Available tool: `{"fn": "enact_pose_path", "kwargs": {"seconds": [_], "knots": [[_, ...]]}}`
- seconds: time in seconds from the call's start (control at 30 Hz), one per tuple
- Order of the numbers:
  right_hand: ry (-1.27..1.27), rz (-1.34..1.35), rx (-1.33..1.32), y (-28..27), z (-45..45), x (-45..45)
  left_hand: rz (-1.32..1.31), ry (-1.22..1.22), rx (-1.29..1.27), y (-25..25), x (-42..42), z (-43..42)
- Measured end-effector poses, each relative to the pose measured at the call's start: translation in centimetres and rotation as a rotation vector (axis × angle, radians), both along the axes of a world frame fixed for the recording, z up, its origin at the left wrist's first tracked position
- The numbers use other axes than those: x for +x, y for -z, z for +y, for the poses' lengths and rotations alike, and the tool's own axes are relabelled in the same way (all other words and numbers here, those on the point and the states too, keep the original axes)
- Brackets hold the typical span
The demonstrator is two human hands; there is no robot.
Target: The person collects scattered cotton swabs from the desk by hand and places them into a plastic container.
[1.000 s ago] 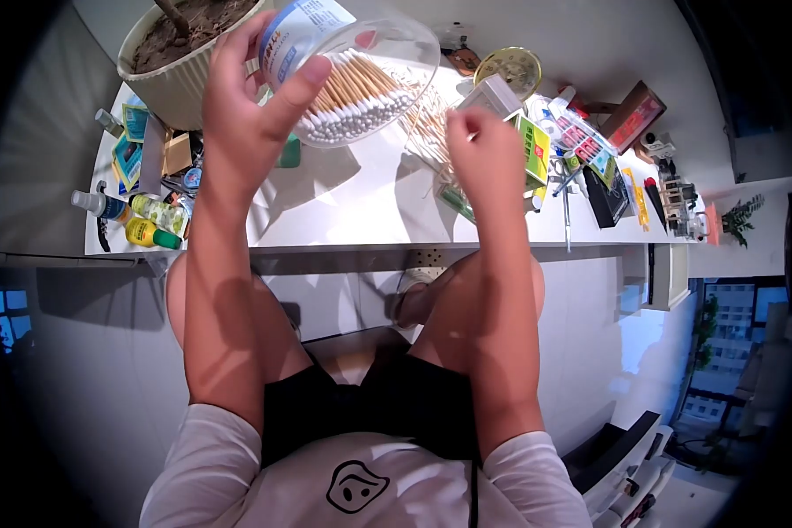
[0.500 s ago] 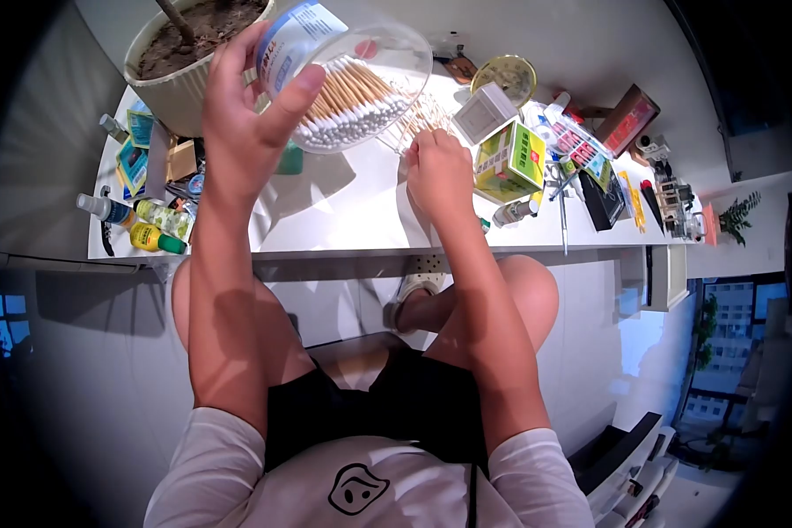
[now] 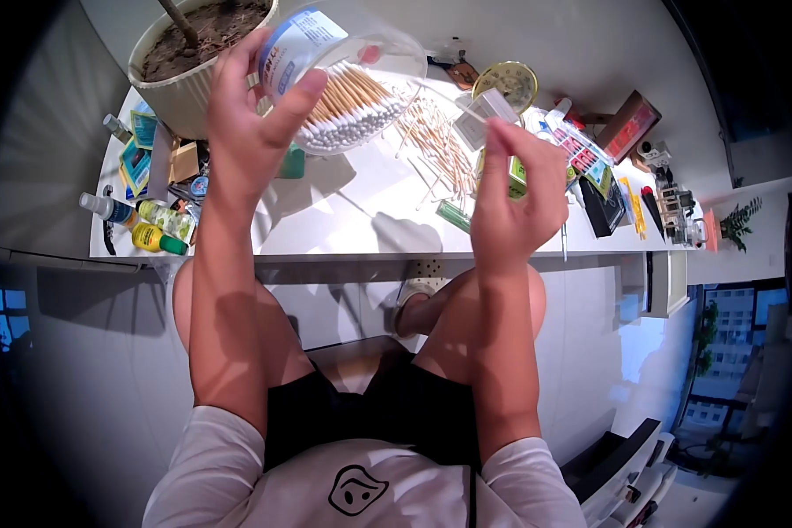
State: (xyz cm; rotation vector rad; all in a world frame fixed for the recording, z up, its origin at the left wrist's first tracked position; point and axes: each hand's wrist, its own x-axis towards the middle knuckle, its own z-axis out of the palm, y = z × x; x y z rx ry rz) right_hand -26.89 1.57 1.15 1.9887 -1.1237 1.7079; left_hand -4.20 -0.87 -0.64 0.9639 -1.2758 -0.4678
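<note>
My left hand (image 3: 260,123) is wrapped round a clear round tub (image 3: 301,51) with a blue and white label, tilted above the table. Many cotton swabs (image 3: 352,99) lie side by side inside it, white tips toward me. To the right, my right hand (image 3: 519,194) is raised with thumb and forefinger pinched on a single cotton swab (image 3: 459,103), blurred and pointing up toward the tub's open side. Between and below the hands, a loose heap of cotton swabs (image 3: 436,145) is scattered on the white table (image 3: 326,220).
A potted plant (image 3: 172,84) stands at the back left. Small bottles, among them a yellow one with a green cap (image 3: 157,238), sit at the left. A green box (image 3: 517,179) is partly behind my right hand. A red-fronted box (image 3: 629,123) stands at the right.
My right hand has lifted off the swab heap and moved right and toward me, now with a swab in its pinch. My left hand and the tub have barely shifted.
</note>
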Motion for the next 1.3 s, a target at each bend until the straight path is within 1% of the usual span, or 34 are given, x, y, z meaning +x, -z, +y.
{"fn": "enact_pose_path", "kwargs": {"seconds": [0.03,0.07,0.13,0.2,0.27,0.33,0.4,0.43,0.47,0.53,0.57,0.63,0.67,0.73,0.87,0.93,0.97,1.03,1.07,1.13,1.17,1.23,1.27,1.3], "knots": [[-0.045,0.063,-0.028,0.0,-0.1,0.1,-0.003,0.011,0.0,0.1,-0.1,0.0],[-0.044,0.061,-0.028,0.1,-0.1,0.4,-0.008,0.023,-0.001,0.1,-0.1,-0.1],[-0.019,0.249,0.041,0.3,-0.1,1.1,0.001,0.047,0.008,0.0,-0.5,0.1],[0.031,0.285,0.053,0.8,-0.6,2.2,0.014,0.07,0.019,-0.1,-0.9,0.3],[0.008,0.322,0.116,0.9,-1.2,3.5,0.039,0.118,0.032,-0.1,-1.1,0.4],[-0.026,0.278,0.132,0.8,-1.3,4.1,0.021,0.12,0.041,-0.2,-1.2,0.5],[-0.031,0.128,0.205,0.3,-0.7,3.8,0.003,0.117,0.05,-0.2,-0.9,0.5],[-0.007,0.039,0.142,0.5,-1.1,3.2,-0.019,0.087,0.04,-0.1,-0.6,0.4],[-0.008,0.041,0.144,0.3,-1.1,2.4,-0.038,0.058,0.031,-0.1,-0.4,0.4],[0.141,-0.066,0.49,0.0,-1.0,0.7,-0.012,0.063,0.025,-0.1,-0.3,0.3],[0.14,-0.064,0.49,0.1,-1.1,0.1,0.009,0.067,0.017,-0.2,-0.2,0.3],[0.302,0.191,1.022,1.7,-1.6,-0.9,-0.007,0.057,0.01,-0.4,-0.1,0.4],[0.302,0.192,1.021,2.8,-1.9,-1.1,-0.024,0.051,0.004,-0.4,-0.1,0.4],[0.37,0.531,1.263,5.1,-2.2,-1.7,0.001,0.068,0.007,-0.6,-0.3,0.5],[0.375,0.528,1.205,8.1,-2.7,-1.5,0.061,0.07,-0.001,-0.4,-0.4,0.5],[0.336,0.547,1.11,8.8,-3.1,-1.4,0.034,0.065,0.001,-0.5,-0.2,0.5],[0.335,0.548,1.112,9.1,-3.0,-1.4,0.007,0.061,0.002,-0.5,-0.1,0.5],[0.236,0.443,1.024,9.1,-2.8,-1.3,0.021,0.064,-0.006,-0.4,-0.3,0.5],[0.236,0.444,1.023,9.0,-2.8,-1.2,0.035,0.067,-0.016,-0.4,-0.3,0.4],[0.188,0.36,0.966,8.3,-2.9,-0.6,0.023,0.064,-0.012,-0.5,-0.3,0.4],[0.186,0.36,0.965,7.7,-3.0,-0.4,0.011,0.063,-0.006,-0.5,-0.3,0.4],[0.281,0.19,0.821,5.4,-2.8,0.3,0.01,0.064,0.0,-0.6,-0.3,0.5],[0.281,0.19,0.821,4.2,-2.6,0.4,0.011,0.066,0.005,-0.6,-0.3,0.5],[0.191,0.1,0.661,2.9,-2.3,0.3,0.011,0.066,0.005,-0.5,-0.3,0.4]]}}
